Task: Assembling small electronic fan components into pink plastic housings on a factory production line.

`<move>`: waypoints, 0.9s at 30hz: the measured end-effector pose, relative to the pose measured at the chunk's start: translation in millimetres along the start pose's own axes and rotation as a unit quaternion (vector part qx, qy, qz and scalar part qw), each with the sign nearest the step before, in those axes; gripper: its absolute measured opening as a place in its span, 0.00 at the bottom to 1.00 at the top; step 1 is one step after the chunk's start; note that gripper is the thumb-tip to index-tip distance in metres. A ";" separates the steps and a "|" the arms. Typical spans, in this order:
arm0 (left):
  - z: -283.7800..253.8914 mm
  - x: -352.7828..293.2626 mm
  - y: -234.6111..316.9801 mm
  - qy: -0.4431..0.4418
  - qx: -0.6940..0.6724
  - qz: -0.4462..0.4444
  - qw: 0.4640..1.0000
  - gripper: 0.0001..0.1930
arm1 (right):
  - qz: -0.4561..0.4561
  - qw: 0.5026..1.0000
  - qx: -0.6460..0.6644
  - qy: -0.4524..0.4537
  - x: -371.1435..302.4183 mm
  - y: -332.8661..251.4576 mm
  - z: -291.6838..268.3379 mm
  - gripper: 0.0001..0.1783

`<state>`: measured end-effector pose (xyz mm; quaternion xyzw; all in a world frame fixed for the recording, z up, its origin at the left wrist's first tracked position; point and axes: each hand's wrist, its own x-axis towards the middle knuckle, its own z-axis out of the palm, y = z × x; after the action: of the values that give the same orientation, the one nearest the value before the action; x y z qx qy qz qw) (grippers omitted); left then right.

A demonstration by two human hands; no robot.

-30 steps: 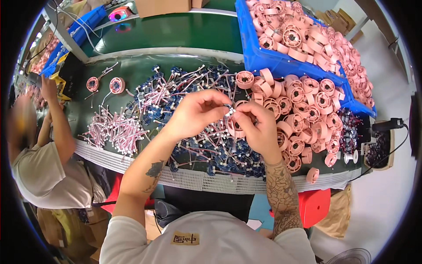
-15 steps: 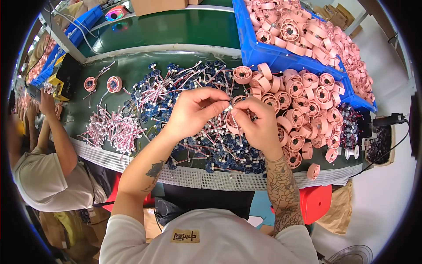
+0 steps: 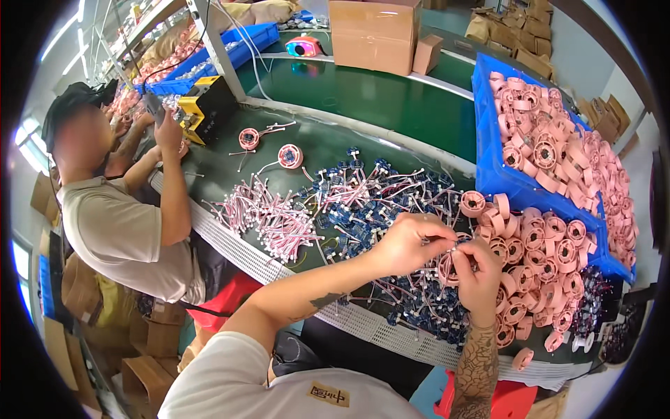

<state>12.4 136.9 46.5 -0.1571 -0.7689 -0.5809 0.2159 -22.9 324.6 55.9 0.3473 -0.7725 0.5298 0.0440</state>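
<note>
My left hand point(image 3: 410, 243) and my right hand point(image 3: 479, 276) meet above the bench, fingertips pinched together. Between them is a small white connector point(image 3: 453, 247), its finer details too small to make out. Just beneath the fingertips shows a pink ring-shaped housing point(image 3: 447, 271); whether it hangs from the connector or lies on the pile I cannot tell. Blue circuit boards point(image 3: 408, 297) with wires lie heaped under my hands. Right of my right hand spreads a pile of pink ring housings point(image 3: 534, 251).
White-and-pink wire leads point(image 3: 269, 216) are bundled at the left, near two wired pink rings point(image 3: 289, 156). Blue bins point(image 3: 492, 171) full of pink rings stand at the right. A cardboard box point(image 3: 373, 35) sits at the back. At the left, a co-worker point(image 3: 125, 216) holds a dark tool.
The view has swung toward the left, bringing more of the co-worker into sight. My hands stay pinched together over the bench.
</note>
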 end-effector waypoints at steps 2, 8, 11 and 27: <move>0.2 0.9 -0.1 0.006 0.004 0.001 1.000 0.05 | -0.017 1.000 -0.004 0.006 1.7 2.7 0.5 0.04; 6.1 0.9 -2.1 0.037 0.022 0.017 0.999 0.05 | -0.022 0.999 -0.001 0.034 3.7 3.4 4.7 0.04; 6.4 0.6 -1.8 0.042 0.043 0.040 0.997 0.06 | -0.017 0.999 -0.003 0.036 3.6 4.4 5.3 0.04; 3.0 -0.8 0.8 -0.155 0.100 0.041 0.982 0.47 | 0.154 0.925 0.326 0.118 2.9 14.8 -0.7 0.08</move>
<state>13.1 140.0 46.1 -0.2548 -0.8400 -0.4603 0.1325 -33.9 326.7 45.8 0.1541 -0.5905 0.7896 -0.0634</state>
